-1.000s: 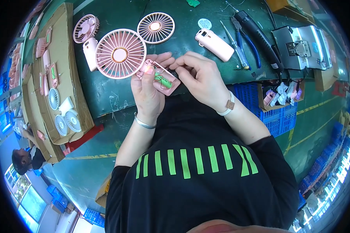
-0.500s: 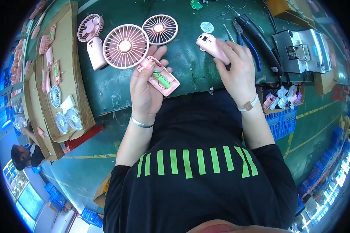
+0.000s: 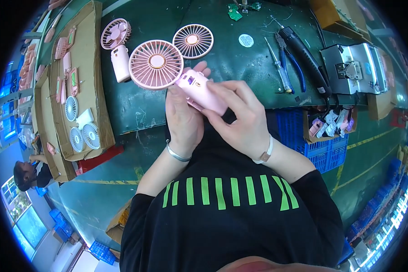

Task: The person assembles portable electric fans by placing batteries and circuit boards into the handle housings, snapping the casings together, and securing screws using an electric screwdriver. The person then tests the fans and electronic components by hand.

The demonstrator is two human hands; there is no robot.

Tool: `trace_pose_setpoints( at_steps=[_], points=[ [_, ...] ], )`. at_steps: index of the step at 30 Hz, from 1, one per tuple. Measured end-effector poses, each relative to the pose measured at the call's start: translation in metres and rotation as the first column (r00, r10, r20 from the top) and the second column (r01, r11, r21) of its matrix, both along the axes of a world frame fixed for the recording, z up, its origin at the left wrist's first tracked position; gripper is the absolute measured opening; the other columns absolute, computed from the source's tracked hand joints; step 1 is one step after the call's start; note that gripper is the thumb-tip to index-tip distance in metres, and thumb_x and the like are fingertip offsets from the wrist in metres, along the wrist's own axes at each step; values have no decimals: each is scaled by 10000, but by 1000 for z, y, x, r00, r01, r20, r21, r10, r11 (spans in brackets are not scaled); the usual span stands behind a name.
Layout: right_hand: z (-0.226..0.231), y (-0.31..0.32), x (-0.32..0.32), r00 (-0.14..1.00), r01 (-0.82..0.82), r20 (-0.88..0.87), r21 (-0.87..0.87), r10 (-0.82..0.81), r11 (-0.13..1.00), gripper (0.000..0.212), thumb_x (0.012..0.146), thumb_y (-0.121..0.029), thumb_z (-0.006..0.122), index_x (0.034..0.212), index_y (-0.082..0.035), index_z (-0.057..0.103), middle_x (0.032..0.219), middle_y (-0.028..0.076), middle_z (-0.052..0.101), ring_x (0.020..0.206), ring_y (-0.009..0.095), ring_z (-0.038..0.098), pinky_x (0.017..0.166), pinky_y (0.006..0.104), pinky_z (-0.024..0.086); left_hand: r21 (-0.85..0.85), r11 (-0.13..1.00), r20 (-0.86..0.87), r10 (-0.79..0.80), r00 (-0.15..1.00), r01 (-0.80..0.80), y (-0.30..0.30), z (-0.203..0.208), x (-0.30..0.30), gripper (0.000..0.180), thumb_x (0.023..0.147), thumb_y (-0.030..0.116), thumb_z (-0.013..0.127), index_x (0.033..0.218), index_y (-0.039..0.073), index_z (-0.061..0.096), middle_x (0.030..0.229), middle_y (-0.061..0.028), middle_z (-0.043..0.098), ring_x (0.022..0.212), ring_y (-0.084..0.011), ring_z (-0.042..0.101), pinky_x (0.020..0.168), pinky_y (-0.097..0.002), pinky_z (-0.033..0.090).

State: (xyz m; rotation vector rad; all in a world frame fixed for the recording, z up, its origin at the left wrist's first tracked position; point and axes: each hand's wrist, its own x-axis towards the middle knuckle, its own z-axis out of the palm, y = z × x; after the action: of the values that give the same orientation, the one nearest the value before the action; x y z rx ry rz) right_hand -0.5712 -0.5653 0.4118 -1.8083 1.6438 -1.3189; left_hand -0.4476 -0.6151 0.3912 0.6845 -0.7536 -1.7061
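Observation:
My left hand [image 3: 186,119] is closed around the handle of a pink handheld fan [image 3: 157,64], whose round grille points away to the upper left. Over that handle lies a pink handle cover [image 3: 205,94] with a small dark window near its top. My right hand [image 3: 238,111] pinches the cover by its side and lower end. The cover hides the green battery and wires seen inside the handle earlier. Behind the held fan, a loose pink fan grille [image 3: 192,41] rests on the bench, and to its left lies another pink fan [image 3: 118,50].
A cardboard tray [image 3: 88,68] with pink and white fan parts stands left. At right lie a screwdriver [image 3: 280,68], blue-handled cutters [image 3: 292,63], a black corded tool [image 3: 306,56] and a metal box [image 3: 353,68]. Below the bench edge, a blue crate [image 3: 324,152] supports a parts box.
My right hand has brought the handle cover leftward from the bench onto the open handle in my left hand. The screwdriver and round sticker are uncovered. The view has shifted slightly.

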Motion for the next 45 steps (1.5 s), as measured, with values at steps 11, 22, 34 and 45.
trace_pose_setpoints(
  at_steps=[11, 22, 34, 45],
  points=[
    [-6, 6, 7, 999, 1, -37, 23, 0, 1000, 490, 708, -45, 783, 1173, -5, 633, 1045, 136, 602, 867, 263, 659, 741, 326, 545, 90, 996, 111, 5, 994, -15, 4, 1, -3, 359, 989, 122, 511, 1300, -4, 386, 1275, -183, 545, 1161, -230, 562, 1010, -376, 464],
    [9, 2, -17, 945, -270, 238, 171, 226, 948, 361, 788, -108, 760, 1123, -18, 658, 989, 111, 603, 864, 221, 659, 728, 283, 532, -19, 1000, 215, 1, 977, 3, 3, 7, 10, 383, 995, 148, 468, 1315, -41, 372, 1139, -218, 596, 987, -266, 651, 863, -379, 548],
    [-5, 13, -32, 552, -604, 834, 406, -6, 686, 266, 976, -261, 598, 981, 1, 645, 825, 29, 638, 681, 64, 585, 613, 204, 483, -120, 973, 115, -183, 976, 196, 8, 16, -4, 432, 995, 158, 458, 1356, -33, 317, 1273, -296, 534, 1108, -332, 623, 935, -415, 524],
    [-23, 54, -156, 1, -20, 929, 370, -370, 929, 488, 1045, -408, 391, 1112, 39, 574, 792, 69, 615, 660, 122, 557, 585, 230, 454, -103, 944, 80, -306, 949, 314, 11, 15, -7, 460, 995, 152, 501, 1382, -20, 323, 1257, -191, 564, 1182, -342, 584, 978, -412, 496]
  ],
)
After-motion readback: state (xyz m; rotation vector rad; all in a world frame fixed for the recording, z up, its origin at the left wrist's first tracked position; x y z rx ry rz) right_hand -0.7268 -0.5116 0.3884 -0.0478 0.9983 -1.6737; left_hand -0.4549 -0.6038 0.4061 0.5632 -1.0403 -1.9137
